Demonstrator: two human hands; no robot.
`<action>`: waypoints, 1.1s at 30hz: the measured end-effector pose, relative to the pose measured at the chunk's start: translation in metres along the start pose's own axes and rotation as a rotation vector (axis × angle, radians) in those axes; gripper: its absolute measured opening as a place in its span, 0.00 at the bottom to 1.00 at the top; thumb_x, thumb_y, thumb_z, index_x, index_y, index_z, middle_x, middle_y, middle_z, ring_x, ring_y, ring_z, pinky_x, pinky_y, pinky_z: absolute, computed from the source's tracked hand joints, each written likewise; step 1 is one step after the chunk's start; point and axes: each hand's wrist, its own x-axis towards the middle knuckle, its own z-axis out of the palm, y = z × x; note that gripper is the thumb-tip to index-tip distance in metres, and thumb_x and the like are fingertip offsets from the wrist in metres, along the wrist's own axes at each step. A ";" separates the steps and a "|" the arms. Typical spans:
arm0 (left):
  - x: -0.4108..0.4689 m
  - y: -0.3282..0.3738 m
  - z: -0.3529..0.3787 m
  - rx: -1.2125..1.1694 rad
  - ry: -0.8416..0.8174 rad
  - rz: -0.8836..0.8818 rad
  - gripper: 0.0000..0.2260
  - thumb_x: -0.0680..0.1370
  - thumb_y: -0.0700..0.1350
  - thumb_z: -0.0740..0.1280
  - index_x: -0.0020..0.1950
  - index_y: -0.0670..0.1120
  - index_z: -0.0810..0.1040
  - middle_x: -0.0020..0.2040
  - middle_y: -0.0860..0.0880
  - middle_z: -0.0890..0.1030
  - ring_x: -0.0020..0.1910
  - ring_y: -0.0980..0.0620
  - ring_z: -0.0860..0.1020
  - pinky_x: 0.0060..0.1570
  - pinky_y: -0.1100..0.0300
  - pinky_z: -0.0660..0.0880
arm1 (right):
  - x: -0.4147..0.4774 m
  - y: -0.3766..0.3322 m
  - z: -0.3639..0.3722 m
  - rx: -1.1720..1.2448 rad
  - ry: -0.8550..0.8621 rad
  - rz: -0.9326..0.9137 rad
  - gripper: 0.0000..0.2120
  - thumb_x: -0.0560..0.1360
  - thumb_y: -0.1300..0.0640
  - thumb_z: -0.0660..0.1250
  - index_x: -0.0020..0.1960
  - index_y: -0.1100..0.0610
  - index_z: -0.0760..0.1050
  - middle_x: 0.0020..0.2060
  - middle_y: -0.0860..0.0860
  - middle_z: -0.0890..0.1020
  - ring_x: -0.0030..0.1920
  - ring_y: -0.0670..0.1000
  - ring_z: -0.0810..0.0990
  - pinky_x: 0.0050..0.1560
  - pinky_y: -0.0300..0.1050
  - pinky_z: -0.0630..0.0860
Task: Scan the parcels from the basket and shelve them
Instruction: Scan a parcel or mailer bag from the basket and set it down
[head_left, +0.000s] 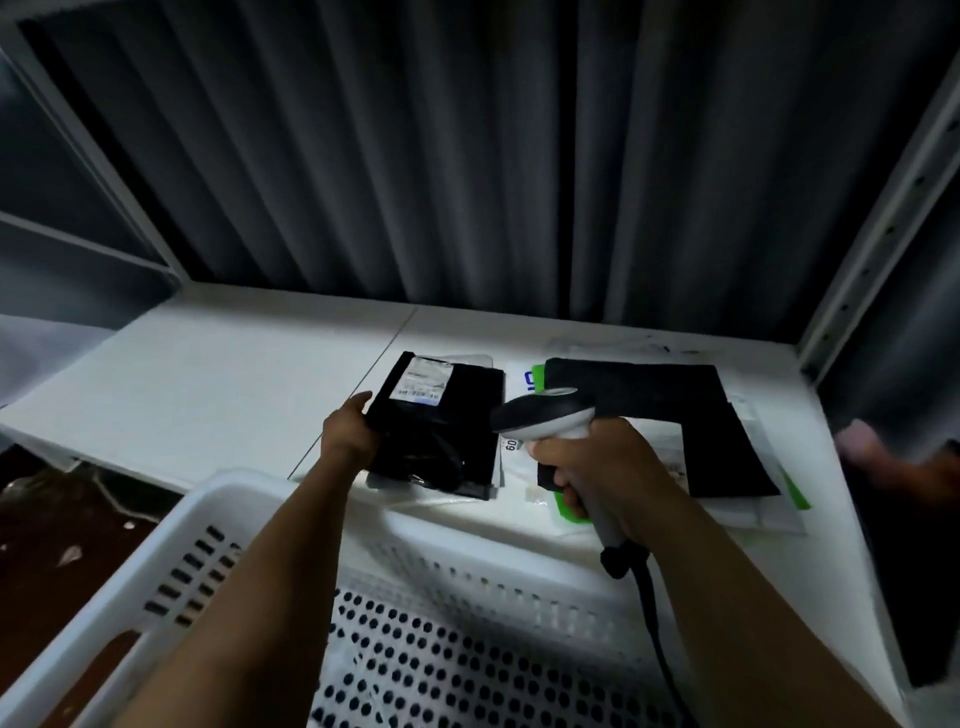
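- Backdrop: dark grey corrugated wall (415, 156) behind a white shelf board (208, 374), lit from the front.
- Far left: white shelf upright (104, 171), slanting; dark brown floor (52, 519) below the board's edge.
- Lower left to centre: white plastic basket (171, 525), slotted walls and perforated bottom, pushed against the shelf's front edge, under both forearms.
- Left of centre: left hand (350, 431), fingers curled over the left edge of the black parcel (441, 415), gripping it.
- Centre: black parcel in clear wrap, lying flat on the shelf board, white label (423, 387) at its far end, face up.
- Right of centre: grey and white scanner (540, 415), head turned toward the black parcel and just beside it, held above the shelf.
- Right hand (597, 467): wrapped tight round the scanner's handle; black cable (654, 623) trailing down from the handle's base.
- Further right: second black parcel (675, 405), flat on the shelf, resting on white and green bags (763, 514).
- Far right: white perforated upright (883, 218); a blurred pinkish shape (872, 447) beside it, too indistinct to identify.
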 end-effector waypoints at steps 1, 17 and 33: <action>0.000 0.001 -0.001 0.031 -0.009 0.002 0.28 0.75 0.39 0.70 0.74 0.45 0.67 0.61 0.39 0.79 0.62 0.42 0.76 0.65 0.56 0.69 | -0.001 0.000 0.001 -0.007 -0.006 -0.007 0.08 0.71 0.61 0.72 0.40 0.63 0.75 0.26 0.55 0.72 0.21 0.50 0.69 0.26 0.40 0.66; -0.217 -0.136 -0.051 -0.006 0.136 0.088 0.16 0.75 0.39 0.71 0.63 0.43 0.78 0.61 0.43 0.77 0.60 0.44 0.76 0.61 0.52 0.73 | -0.107 0.019 0.089 -0.528 -0.282 -0.212 0.09 0.71 0.54 0.74 0.46 0.58 0.79 0.29 0.49 0.77 0.27 0.46 0.75 0.30 0.38 0.71; -0.224 -0.283 0.022 0.251 -0.351 -0.216 0.28 0.69 0.53 0.74 0.68 0.50 0.74 0.66 0.44 0.74 0.65 0.43 0.72 0.64 0.52 0.70 | -0.096 0.173 0.149 -0.800 -0.297 0.094 0.11 0.71 0.48 0.75 0.47 0.54 0.78 0.38 0.48 0.80 0.37 0.47 0.78 0.32 0.36 0.69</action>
